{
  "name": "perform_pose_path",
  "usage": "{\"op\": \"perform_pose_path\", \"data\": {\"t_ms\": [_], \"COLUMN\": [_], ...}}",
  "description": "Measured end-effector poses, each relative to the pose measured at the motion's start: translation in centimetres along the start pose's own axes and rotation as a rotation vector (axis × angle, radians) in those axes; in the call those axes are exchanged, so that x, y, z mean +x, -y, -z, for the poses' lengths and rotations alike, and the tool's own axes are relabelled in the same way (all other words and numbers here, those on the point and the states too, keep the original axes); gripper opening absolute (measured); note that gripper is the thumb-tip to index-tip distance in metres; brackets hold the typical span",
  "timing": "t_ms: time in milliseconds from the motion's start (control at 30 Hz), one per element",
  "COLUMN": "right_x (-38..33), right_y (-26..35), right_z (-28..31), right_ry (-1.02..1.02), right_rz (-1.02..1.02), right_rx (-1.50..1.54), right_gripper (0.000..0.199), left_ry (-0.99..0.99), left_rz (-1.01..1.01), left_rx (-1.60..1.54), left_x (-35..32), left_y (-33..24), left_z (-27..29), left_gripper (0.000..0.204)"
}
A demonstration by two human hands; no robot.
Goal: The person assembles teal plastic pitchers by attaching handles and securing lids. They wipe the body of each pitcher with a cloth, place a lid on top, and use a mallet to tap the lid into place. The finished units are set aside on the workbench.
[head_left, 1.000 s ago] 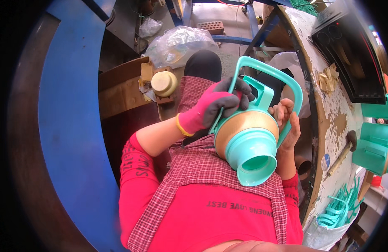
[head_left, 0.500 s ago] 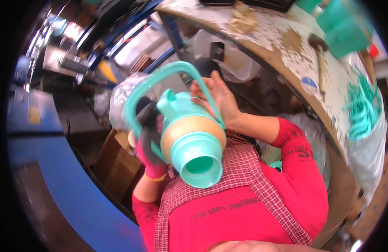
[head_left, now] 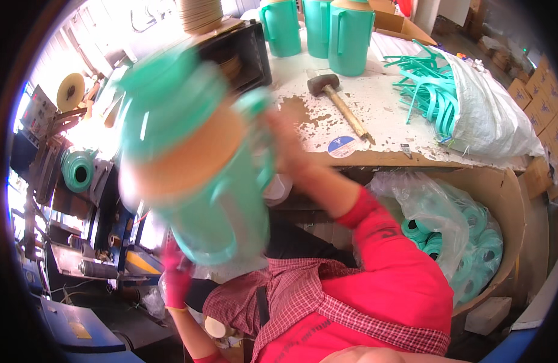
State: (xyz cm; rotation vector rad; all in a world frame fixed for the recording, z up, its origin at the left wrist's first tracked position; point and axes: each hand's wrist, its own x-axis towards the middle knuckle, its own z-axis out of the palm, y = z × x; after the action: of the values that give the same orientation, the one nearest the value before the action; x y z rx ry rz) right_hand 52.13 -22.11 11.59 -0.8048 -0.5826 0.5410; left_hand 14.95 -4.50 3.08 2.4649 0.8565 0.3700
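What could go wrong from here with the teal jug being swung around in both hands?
The teal jug is motion-blurred and held high; the gloved left hand holds only its lower edge and the bare right hand its side, so it might slip. It passes near the black crate and could knock it. The mallet lies close on the workbench.

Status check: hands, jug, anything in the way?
Both hands on teal jug, blurred: gloved left hand low, bare right hand at its side. Mallet on bench beyond, clear.
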Motion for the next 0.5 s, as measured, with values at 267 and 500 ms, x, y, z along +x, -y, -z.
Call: {"op": "perform_pose_path", "data": {"t_ms": [267,500], "right_x": [4.8,13.3], "right_y": [17.7,13.3], "right_z": [17.8,24.3], "right_ry": [-0.432,-0.727], "right_rz": [0.742,0.656], "right_rx": [-0.502,-1.009], "right_gripper": [0.030,0.027], "left_ry": [0.109,-0.183], "left_rz": [0.013,0.136], "left_rx": [-0.087,-0.008], "left_x": [-4.2,-4.5], "left_y": [7.4,8.2], "left_z": [-9.5,-6.0], "left_gripper": [0.039,0.038]}}
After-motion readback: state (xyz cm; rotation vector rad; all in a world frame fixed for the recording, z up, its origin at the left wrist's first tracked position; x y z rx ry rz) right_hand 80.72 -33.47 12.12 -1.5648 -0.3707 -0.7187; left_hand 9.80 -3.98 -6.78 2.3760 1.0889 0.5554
